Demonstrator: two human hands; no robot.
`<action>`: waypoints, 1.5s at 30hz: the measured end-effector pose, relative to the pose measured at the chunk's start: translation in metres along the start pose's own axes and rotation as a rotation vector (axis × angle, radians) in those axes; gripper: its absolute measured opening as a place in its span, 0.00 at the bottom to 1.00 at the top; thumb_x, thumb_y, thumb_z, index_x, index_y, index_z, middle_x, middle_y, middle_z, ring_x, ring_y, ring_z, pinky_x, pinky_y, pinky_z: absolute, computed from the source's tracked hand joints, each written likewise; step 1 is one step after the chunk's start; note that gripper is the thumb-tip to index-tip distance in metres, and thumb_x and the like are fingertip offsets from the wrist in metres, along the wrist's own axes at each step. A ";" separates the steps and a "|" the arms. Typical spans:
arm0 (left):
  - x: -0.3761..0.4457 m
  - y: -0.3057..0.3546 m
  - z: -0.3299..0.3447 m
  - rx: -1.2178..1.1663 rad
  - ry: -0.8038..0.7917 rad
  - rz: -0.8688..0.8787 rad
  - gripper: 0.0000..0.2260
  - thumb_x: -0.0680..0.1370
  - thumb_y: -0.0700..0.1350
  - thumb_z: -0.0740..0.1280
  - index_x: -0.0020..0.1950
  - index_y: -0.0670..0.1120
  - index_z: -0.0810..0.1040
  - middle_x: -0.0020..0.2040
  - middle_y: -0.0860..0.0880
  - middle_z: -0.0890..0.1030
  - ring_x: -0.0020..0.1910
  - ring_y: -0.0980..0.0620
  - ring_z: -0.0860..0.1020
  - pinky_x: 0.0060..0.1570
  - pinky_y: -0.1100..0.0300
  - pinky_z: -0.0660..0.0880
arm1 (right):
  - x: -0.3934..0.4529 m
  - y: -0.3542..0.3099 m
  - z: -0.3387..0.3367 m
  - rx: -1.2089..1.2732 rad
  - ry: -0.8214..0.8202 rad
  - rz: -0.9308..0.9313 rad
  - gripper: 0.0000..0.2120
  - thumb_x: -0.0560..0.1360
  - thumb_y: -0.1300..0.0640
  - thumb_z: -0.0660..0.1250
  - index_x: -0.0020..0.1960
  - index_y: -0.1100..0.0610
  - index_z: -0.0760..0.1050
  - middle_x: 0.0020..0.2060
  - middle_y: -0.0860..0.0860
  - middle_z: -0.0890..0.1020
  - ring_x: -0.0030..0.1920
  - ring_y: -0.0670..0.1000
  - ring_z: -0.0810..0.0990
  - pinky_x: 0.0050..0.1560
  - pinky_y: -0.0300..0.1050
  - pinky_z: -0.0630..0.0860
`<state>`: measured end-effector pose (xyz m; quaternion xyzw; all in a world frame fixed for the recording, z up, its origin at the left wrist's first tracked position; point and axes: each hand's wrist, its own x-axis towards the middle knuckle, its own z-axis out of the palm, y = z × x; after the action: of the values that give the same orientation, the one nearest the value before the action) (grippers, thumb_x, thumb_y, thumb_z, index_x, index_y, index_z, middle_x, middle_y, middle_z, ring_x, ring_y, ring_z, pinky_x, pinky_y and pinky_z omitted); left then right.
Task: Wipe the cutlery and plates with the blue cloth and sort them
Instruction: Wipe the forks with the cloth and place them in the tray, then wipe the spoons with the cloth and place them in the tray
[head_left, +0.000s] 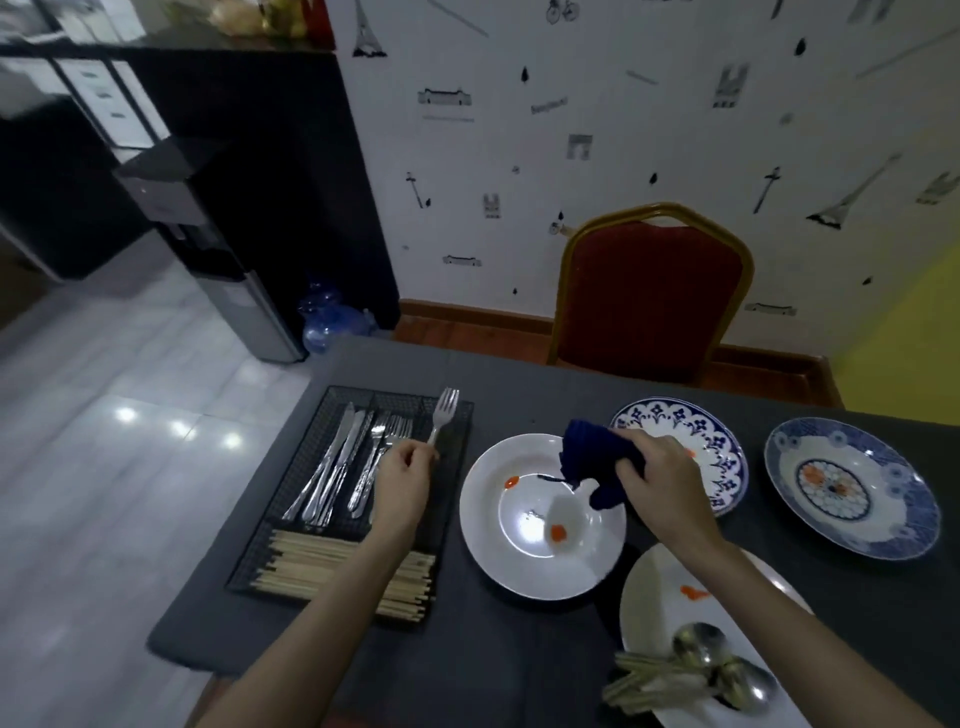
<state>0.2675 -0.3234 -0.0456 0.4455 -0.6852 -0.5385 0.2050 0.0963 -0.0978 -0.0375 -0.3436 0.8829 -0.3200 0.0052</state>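
Note:
My left hand (402, 480) pinches the handle of a silver fork (444, 413), tines pointing away, above the black mesh cutlery tray (462, 415). The tray holds knives (332, 462), forks (376, 457) and, in its near compartment, wooden chopsticks (311, 564). My right hand (662, 480) grips the bunched blue cloth (592, 457) over the far right rim of a white plate (524, 577) with orange smears. A second white plate (660, 577) at lower right carries an orange smear, spoons (727, 670) and more cutlery.
Two blue patterned plates lie to the right, one (722, 441) partly behind my right hand and one (852, 488) further right. A red chair (652, 296) stands at the table's far edge. The dark table's left edge (228, 525) drops to a tiled floor.

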 end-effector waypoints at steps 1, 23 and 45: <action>0.010 -0.013 -0.007 0.062 0.039 0.012 0.10 0.78 0.39 0.61 0.38 0.41 0.76 0.28 0.50 0.71 0.27 0.52 0.67 0.27 0.58 0.61 | -0.001 -0.005 0.005 0.009 -0.015 -0.011 0.17 0.74 0.65 0.65 0.62 0.55 0.75 0.44 0.51 0.80 0.45 0.47 0.72 0.46 0.41 0.66; 0.058 -0.040 0.007 0.748 -0.334 0.521 0.08 0.79 0.40 0.61 0.48 0.38 0.78 0.46 0.41 0.78 0.47 0.41 0.76 0.46 0.49 0.73 | -0.031 -0.009 0.015 0.062 -0.088 0.134 0.17 0.74 0.63 0.66 0.62 0.54 0.76 0.42 0.48 0.77 0.45 0.49 0.74 0.43 0.41 0.67; -0.117 -0.026 0.198 1.245 -1.279 0.903 0.15 0.80 0.50 0.59 0.56 0.40 0.76 0.56 0.42 0.75 0.55 0.43 0.75 0.50 0.50 0.74 | -0.153 0.090 -0.097 0.082 0.226 0.548 0.17 0.76 0.62 0.64 0.63 0.51 0.75 0.46 0.48 0.78 0.47 0.44 0.75 0.46 0.34 0.69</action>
<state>0.1875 -0.1166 -0.1126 -0.2020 -0.9317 -0.0938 -0.2869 0.1370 0.1000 -0.0437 -0.0541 0.9241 -0.3782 0.0070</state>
